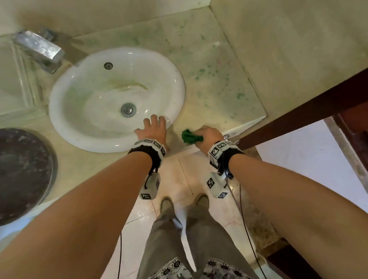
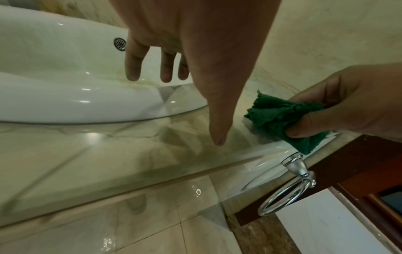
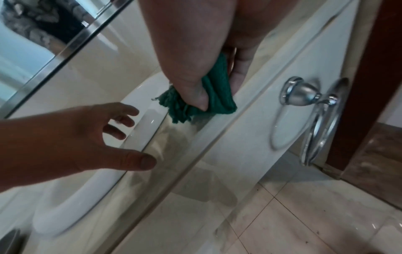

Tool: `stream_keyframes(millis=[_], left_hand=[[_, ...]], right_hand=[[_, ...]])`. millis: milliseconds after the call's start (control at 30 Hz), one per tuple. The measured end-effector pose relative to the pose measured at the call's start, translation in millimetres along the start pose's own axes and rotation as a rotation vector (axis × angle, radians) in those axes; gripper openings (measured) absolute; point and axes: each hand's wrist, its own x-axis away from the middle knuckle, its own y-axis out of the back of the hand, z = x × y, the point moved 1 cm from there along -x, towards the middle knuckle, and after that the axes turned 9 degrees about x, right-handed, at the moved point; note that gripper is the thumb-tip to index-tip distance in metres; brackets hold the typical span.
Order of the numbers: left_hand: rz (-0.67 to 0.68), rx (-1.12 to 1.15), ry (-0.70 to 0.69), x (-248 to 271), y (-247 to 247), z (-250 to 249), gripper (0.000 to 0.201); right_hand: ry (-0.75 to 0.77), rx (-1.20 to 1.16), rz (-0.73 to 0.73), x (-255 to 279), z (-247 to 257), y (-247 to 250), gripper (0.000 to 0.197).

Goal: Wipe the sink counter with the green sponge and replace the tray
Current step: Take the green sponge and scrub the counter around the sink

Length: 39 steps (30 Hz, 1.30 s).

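Green sponge [image 1: 191, 136] bunched in right hand [image 1: 209, 136] on counter [image 1: 213, 75]; left hand [image 1: 152, 128] spread over sink rim [image 1: 173, 74]

Glossy white ceramic basin [image 1: 85, 134]; polished stone counter [image 1: 213, 75]; fuzzy green cloth [image 2: 280, 118]; shiny chrome towel ring [image 3: 315, 120].

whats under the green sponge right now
The green sponge, gripped by the right hand, sits at the front edge of the sink counter. Pale stone shows around it; the patch directly beneath is covered.
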Motion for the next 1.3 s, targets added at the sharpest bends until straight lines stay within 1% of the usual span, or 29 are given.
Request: stream_keyframes(millis=[100,233,400,433,533,600,633,700,733,800,867,934,1067,1100,1167,1234,1300], left_hand=[[-0.046,0.033,-0.013,-7.8,0.7,-18.3,0.114],[-0.063,0.012,0.006,-19.0,-1.5,-43.8,0.128],[-0.122,-0.046,0.083,-27.2,-6.3,-68.4,0.134],[-0.121,-0.056,0.098,-28.9,-8.3,-71.2,0.133],[-0.156,-0.076,0.126,-32.5,-12.2,-74.0,0.119],[-0.134,-0.094,0.15,-33.3,-13.0,-75.1,0.122],[-0.128,-0.094,0.171,-32.9,-12.7,-76.2,0.117],[-0.171,-0.061,0.182,-34.0,-12.6,-78.9,0.092],[-0.177,-0.037,0.181,-34.7,-12.8,-80.4,0.081],[-0.153,-0.033,0.189,-35.2,-13.5,-80.4,0.076],[-0.146,-0.068,0.21,-35.6,-14.9,-77.8,0.077],[-0.177,-0.096,0.213,-37.3,-18.4,-75.5,0.075],[-0.218,-0.085,0.179,-39.6,-20.0,-75.6,0.069],[-0.218,-0.08,0.181,-41.4,-21.0,-74.2,0.072],[-0.196,-0.072,0.198,-44.6,-24.0,-72.1,0.088],[-0.179,-0.094,0.205,-45.8,-25.6,-72.0,0.103],[-0.16,-0.096,0.193,-45.2,-25.9,-72.7,0.114]], right_hand=[[-0.074,-0.069,-0.087,3.4,-20.9,1.8,0.033],[-0.235,-0.189,-0.211,3.4,-60.1,11.6,0.034],[-0.428,-0.204,-0.328,-5.1,-111.8,30.6,0.036],[-0.463,-0.196,-0.337,-7.6,-121.1,34.6,0.036],[-0.541,-0.163,-0.34,-15.7,-145.4,48.3,0.039],[-0.591,-0.152,-0.336,-21.3,-158.6,57.5,0.038],[-0.617,-0.156,-0.342,-24.4,-164.0,61.0,0.035],[-0.649,-0.178,-0.331,-32.4,-172.7,64.5,0.033],[-0.644,-0.187,-0.291,-36.8,-176.2,64.0,0.035],[-0.608,-0.197,-0.218,-42.7,-178.8,62.6,0.038],[-0.578,-0.189,-0.257,-43.2,-179.5,62.7,0.036],[-0.532,-0.16,-0.288,-40.7,-177.7,61.6,0.033],[-0.461,-0.208,-0.247,-38.2,-168.6,55.0,0.031],[-0.439,-0.206,-0.22,-37.2,-164.3,53.5,0.032],[-0.361,-0.175,-0.19,-33.0,-152.1,48.8,0.033],[-0.274,-0.147,-0.207,-28.1,-138.1,43.0,0.031],[-0.212,-0.111,-0.204,-25.5,-125.1,36.3,0.032]])
